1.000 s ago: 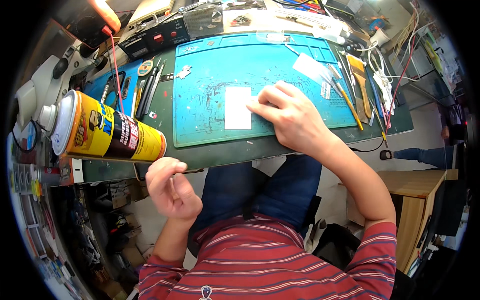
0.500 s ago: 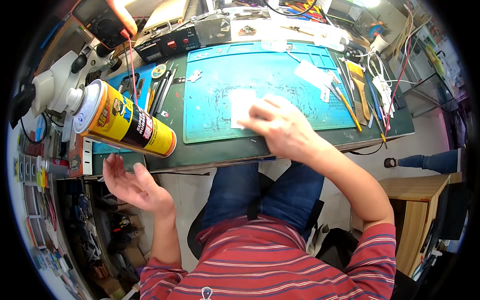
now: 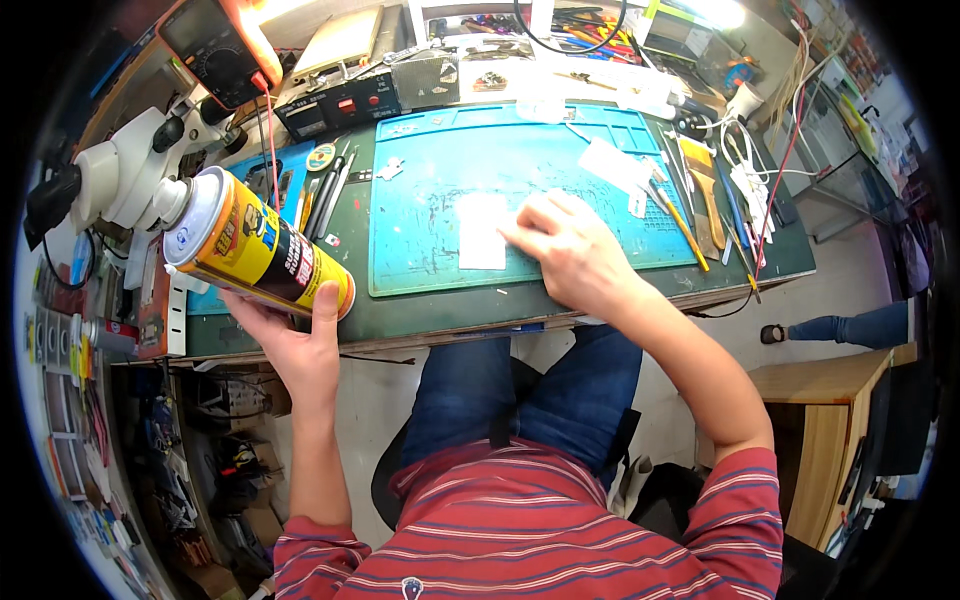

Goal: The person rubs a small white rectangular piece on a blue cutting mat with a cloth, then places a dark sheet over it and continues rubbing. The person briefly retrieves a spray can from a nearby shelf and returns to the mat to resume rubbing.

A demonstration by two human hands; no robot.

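Observation:
A large yellow and black can (image 3: 265, 245) with a white cap leans to the left at the desk's near left. My left hand (image 3: 300, 345) is around its lower part, with the thumb over the near side; the other fingers are partly hidden behind the can. On the light-blue work mat (image 3: 430, 215) lies a white rectangular sheet (image 3: 481, 240). My right hand (image 3: 580, 255) is at the sheet's right edge, its fingers curled and the fingertips pressed together. Whether anything small is between those fingertips is hidden.
A white microscope (image 3: 115, 180) and an orange multimeter (image 3: 215, 55) stand at the left. A black power box (image 3: 340, 105) is behind the mat. On the right lie a brush (image 3: 702, 180), slim tools and a bundle of white cable (image 3: 745, 180). Someone else's leg (image 3: 850, 324) shows far right.
My left hand, open beneath the can before, has moved up and taken hold of it. The right hand has shifted from over the white sheet to its right edge.

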